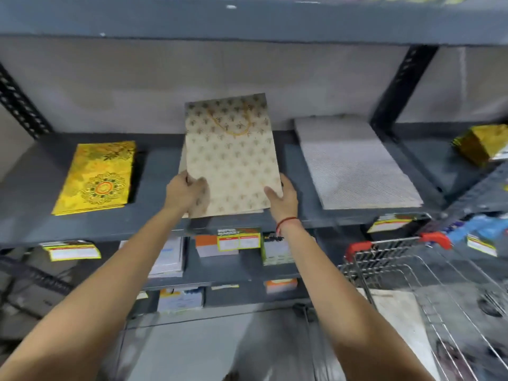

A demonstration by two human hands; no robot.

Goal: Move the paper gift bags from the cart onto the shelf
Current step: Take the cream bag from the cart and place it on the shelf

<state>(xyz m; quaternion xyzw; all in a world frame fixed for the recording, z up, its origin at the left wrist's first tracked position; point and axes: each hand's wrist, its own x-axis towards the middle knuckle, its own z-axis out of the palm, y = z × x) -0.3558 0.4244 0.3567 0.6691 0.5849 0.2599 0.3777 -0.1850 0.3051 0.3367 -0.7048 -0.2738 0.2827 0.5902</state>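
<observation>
A cream paper gift bag [233,158] with a gold bee print and a gold cord handle lies flat in the middle of the grey shelf [154,221]. Its near end sits on a stack of like bags. My left hand [184,192] grips its near left corner. My right hand [283,199], with a red thread on the wrist, holds the near right corner. The wire cart [428,273] with red handle ends stands at the lower right, and a pale bag [395,314] lies flat in it.
A stack of yellow patterned bags [96,178] lies on the shelf to the left, a grey-white stack [354,163] to the right. Gold packets [481,144] sit at the far right. A black slotted upright [398,89] stands behind. Lower shelves hold boxes and price tags.
</observation>
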